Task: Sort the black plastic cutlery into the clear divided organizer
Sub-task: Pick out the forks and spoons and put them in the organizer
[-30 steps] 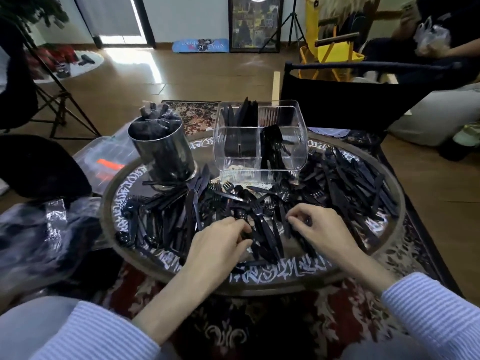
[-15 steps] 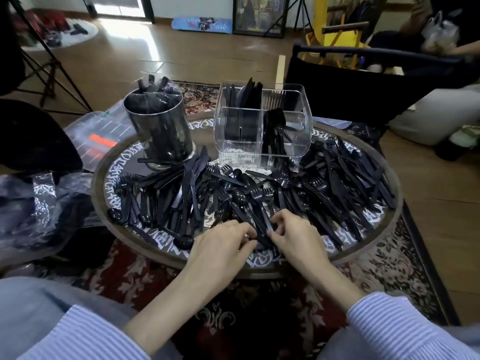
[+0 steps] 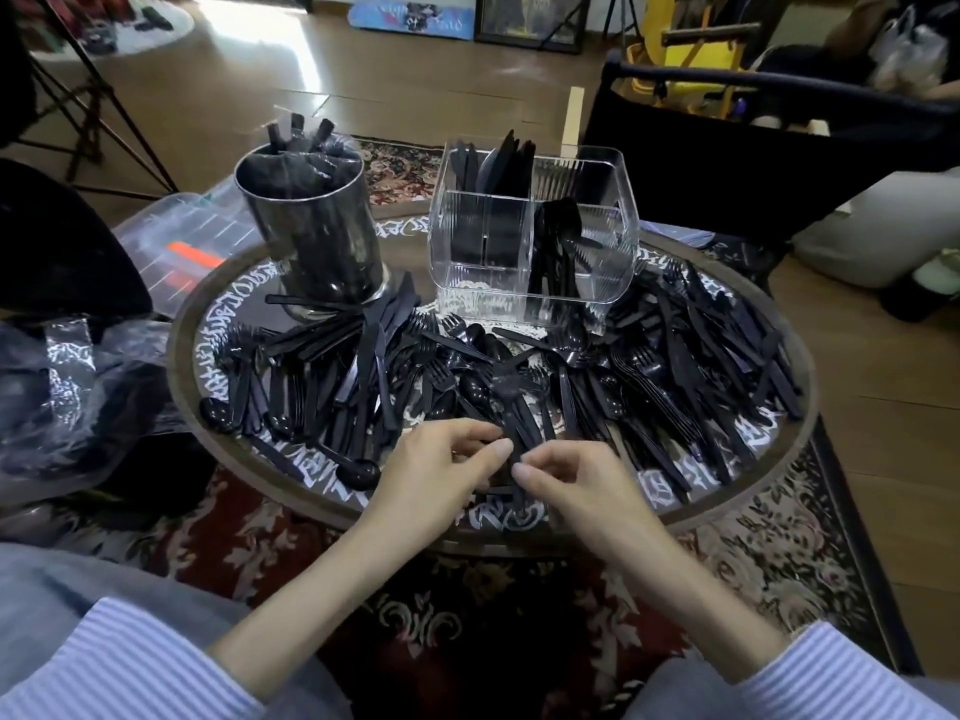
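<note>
Black plastic forks, knives and spoons lie in a wide heap (image 3: 675,366) across a round patterned table (image 3: 779,449). A clear divided organizer (image 3: 608,241) stands at the back middle, with knives upright in its rear left compartment and spoons in the right one. My left hand (image 3: 441,470) and my right hand (image 3: 576,485) meet at the table's near edge. Their curled fingers pinch a small bundle of black cutlery (image 3: 511,433) whose heads point away from me.
A shiny metal canister (image 3: 317,236) holding more black cutlery stands at the back left. Crumpled plastic wrap (image 3: 62,387) lies left of the table. A black chair (image 3: 753,148) and a seated person are behind on the right. A patterned rug covers the floor.
Both hands drew back from the heap toward the near edge and came together, gathering a few pieces between their fingertips. The camera tilted down and closer.
</note>
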